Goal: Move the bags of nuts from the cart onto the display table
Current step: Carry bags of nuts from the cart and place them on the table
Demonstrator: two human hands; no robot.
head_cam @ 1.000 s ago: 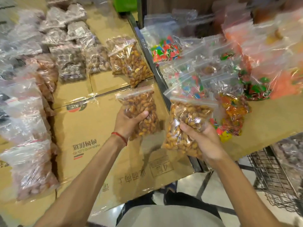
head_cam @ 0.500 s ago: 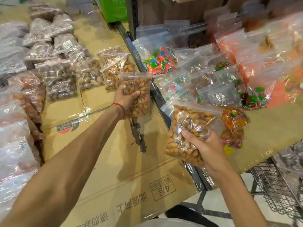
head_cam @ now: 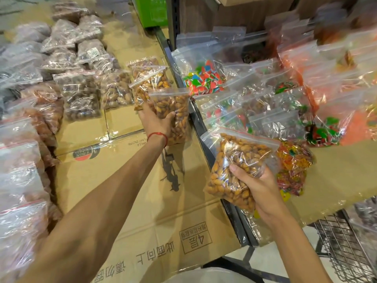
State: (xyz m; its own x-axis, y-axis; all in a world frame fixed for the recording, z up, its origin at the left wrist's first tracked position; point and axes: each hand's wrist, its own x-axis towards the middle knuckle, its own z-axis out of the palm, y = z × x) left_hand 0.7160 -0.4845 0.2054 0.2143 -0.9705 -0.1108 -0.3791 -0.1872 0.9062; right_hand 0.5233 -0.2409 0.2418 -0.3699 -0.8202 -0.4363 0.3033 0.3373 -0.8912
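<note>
My left hand point(head_cam: 156, 123) grips a clear zip bag of golden-brown nuts point(head_cam: 173, 111) low over the cardboard-covered display table point(head_cam: 126, 166), just in front of two like bags point(head_cam: 150, 84) lying there. My right hand point(head_cam: 253, 184) holds a second bag of the same nuts point(head_cam: 234, 170) upright in the air, over the table's right edge. The wire cart point(head_cam: 344, 248) shows at the bottom right corner.
Several bags of darker nuts point(head_cam: 81, 94) fill the table's left and back. A neighbouring table point(head_cam: 336, 180) on the right carries bags of coloured candy point(head_cam: 204, 78). A dark metal rail point(head_cam: 202, 131) runs between the two tables. A green box point(head_cam: 151, 11) stands at the back.
My left hand has carried its bag forward and down toward the two bags at the back of the table. My right hand has stayed about where it was with its bag.
</note>
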